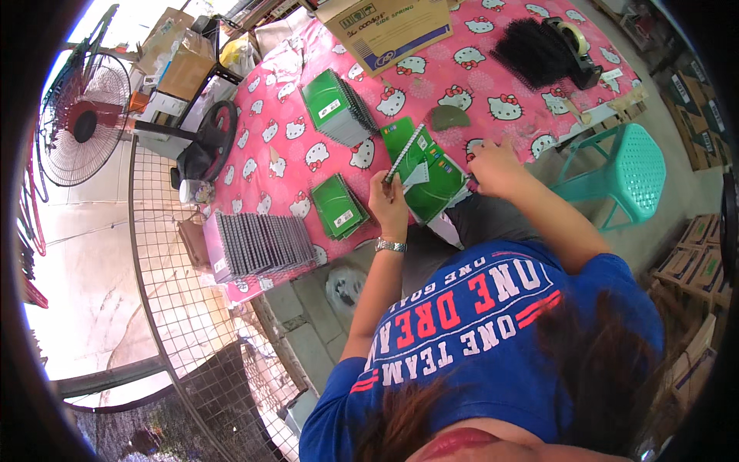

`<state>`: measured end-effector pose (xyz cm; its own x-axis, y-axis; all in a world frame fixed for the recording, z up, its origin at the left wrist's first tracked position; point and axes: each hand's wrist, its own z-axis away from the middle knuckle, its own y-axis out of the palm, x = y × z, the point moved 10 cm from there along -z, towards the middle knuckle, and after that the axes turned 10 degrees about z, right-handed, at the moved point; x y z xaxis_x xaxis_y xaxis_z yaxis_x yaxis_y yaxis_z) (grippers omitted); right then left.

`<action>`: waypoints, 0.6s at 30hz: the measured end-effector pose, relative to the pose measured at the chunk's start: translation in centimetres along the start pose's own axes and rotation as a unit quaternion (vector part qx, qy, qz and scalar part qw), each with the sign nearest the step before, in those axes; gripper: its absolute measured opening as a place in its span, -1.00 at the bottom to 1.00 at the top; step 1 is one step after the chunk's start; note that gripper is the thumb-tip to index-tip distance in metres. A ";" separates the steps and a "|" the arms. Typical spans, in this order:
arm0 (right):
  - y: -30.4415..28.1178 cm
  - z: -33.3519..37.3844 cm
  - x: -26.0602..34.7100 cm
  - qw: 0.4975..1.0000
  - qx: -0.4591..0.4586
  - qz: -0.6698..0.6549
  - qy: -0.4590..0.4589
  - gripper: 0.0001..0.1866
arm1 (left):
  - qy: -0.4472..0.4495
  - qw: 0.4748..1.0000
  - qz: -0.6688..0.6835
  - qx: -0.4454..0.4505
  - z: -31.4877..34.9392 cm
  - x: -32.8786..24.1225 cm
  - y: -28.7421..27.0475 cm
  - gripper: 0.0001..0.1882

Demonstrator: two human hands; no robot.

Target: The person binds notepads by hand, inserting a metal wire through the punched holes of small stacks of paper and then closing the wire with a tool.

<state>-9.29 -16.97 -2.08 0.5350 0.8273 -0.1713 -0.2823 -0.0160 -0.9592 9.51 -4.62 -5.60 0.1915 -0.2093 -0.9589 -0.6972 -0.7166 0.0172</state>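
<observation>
My left hand [389,203] is closed around the lower end of a thin, light-and-dark striped binding strip [406,154], which slants up over green notebook covers. Beneath and beside it lie a green notebook [437,189] and another green cover [396,135], with a small white piece [416,175] on top. My right hand [496,168] has its fingers curled at the notebook's right edge, where a dark coil shows in part; its fingertips are partly hidden. Left of my left hand is a short stack of green notebooks [336,204].
A taller notebook stack [332,105] stands farther back, and a row of spiral-bound notebooks [262,245] at front left. A cardboard box [392,35], black coils [531,54] and a tape dispenser [579,50] lie on the pink tablecloth. A green stool [627,173] is at right, a fan [85,123] at left.
</observation>
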 end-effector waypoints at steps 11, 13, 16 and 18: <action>-5.6 1.7 -2.1 0.983 -0.138 0.021 0.122 -0.61 | 0.022 0.996 -0.083 -0.004 0.0 0.0 -0.1 -0.84; -5.9 1.0 -0.9 0.984 -0.145 -0.072 0.068 -0.54 | 0.015 0.997 -0.080 -0.003 0.0 0.0 -0.1 -0.84; -6.3 0.4 2.7 0.898 -0.262 -0.342 -0.087 -0.49 | 0.009 0.997 -0.074 -0.004 0.1 0.8 -0.3 -0.87; -6.1 -0.1 4.4 0.896 -0.267 -0.342 -0.096 -0.47 | 0.014 0.997 -0.071 -0.002 -0.2 0.2 0.0 -0.91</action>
<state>-5.13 -13.34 3.02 0.2763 0.8263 0.4908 0.5073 0.3084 -0.8047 9.69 -4.76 -5.79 0.3071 -0.1237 -0.9436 -0.6586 -0.7433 -0.1169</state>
